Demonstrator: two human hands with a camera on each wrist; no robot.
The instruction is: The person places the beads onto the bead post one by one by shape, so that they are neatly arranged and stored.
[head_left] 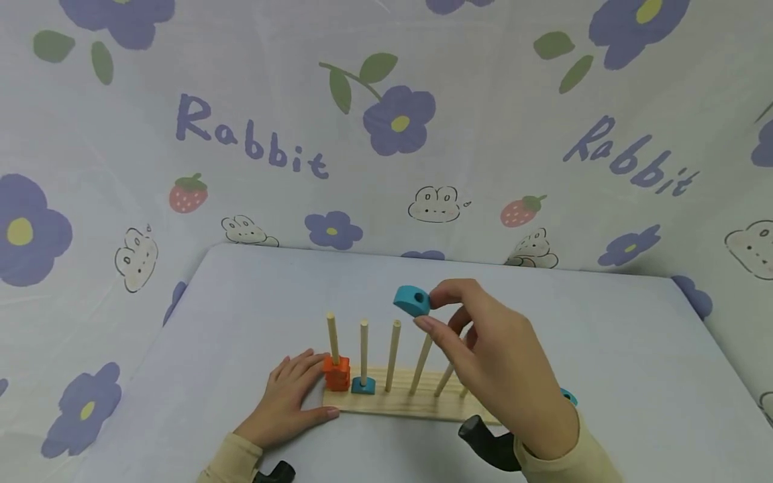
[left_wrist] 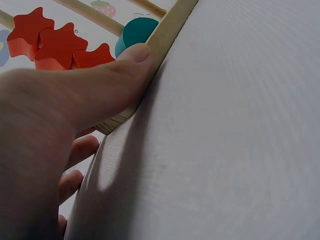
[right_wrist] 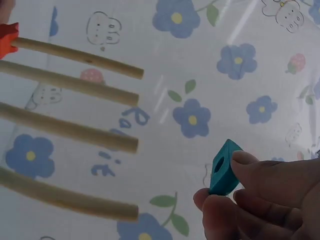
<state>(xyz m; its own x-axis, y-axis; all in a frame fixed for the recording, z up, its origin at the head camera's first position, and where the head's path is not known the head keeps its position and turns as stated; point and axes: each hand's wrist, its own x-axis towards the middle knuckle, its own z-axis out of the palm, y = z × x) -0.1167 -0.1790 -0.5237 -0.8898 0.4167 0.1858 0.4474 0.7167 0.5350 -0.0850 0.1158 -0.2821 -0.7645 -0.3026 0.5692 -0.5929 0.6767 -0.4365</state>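
Blue block up in the air, rack held by the other hand

Here we are, and my right hand has the half-round blue block pinched between thumb and index finger, the other fingers curled in below. It's up above the pegs, apart from them, near the tips of the third and fourth; exactly which one it lines up with, I can't tell. And look at that grip! I've got it by the edge, I'd judge, so that the hole is uncovered, and in the right wrist view that hole faces the pegs' side.

Over to my left hand: thumb spread away from the fingers, resting on the front edge of the wooden rack, fingers laid around its left end on the table. That looks like steadying, so the base can't slide. Whether a fingertip touches the stars, I can't tell.

What's holding what? The pegs do the work of containers here. The leftmost peg carries a stack of orange stars, three visible from my left wrist; the second peg has a lower blue block seated at its foot. And there, beyond my right wrist, another blue piece, mostly hidden
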